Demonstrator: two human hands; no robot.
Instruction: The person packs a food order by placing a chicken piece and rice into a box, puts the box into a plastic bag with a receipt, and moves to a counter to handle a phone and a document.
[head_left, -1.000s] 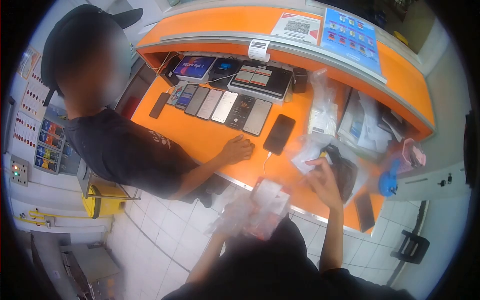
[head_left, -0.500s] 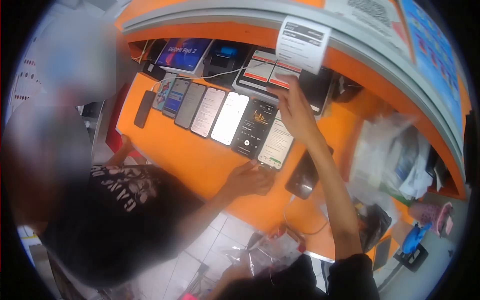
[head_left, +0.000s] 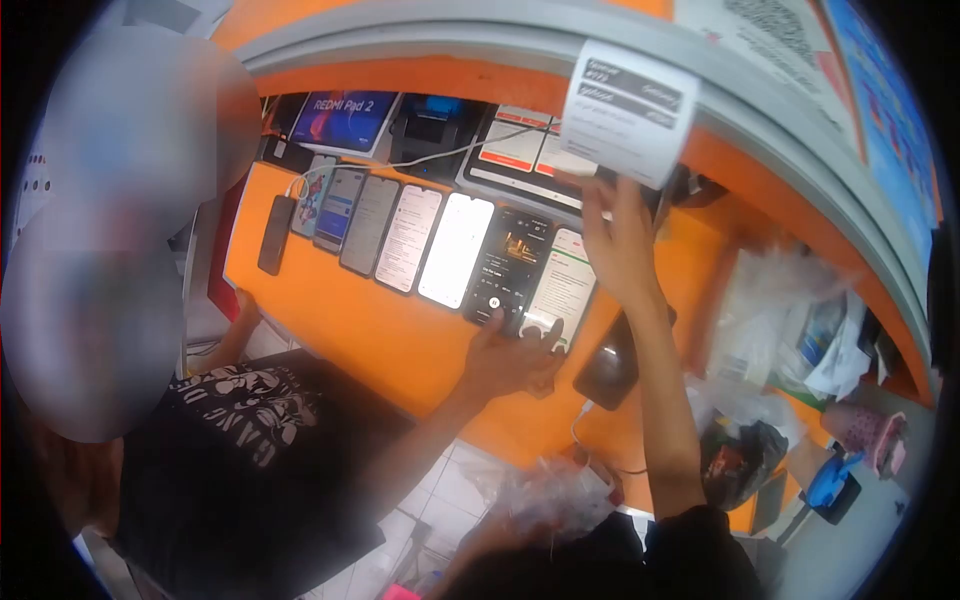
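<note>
My right hand (head_left: 622,240) reaches over the counter with its fingers apart, beside the rightmost lit phone (head_left: 562,285) and below the hanging paper slip (head_left: 628,115). Near the tablet (head_left: 515,155), its fingertips partly overlap the view of the slip. Low in the view, my left hand (head_left: 485,540) is closed on a clear plastic bag (head_left: 560,495); the bag hides most of its fingers. Under my right forearm lies a dark phone (head_left: 610,365) with a white cable plugged in.
Several phones, including a white-screened one (head_left: 456,250), stand in a row on the orange counter (head_left: 400,330). A person in a black shirt (head_left: 250,470) has a hand (head_left: 510,360) over the nearest phones. A Redmi Pad box (head_left: 343,118) and more plastic bags (head_left: 745,450) are around.
The other person's hand has moved up onto the phones with fingers spread. My right hand has shifted slightly right and down. The plastic bag at my left hand has risen and moved right.
</note>
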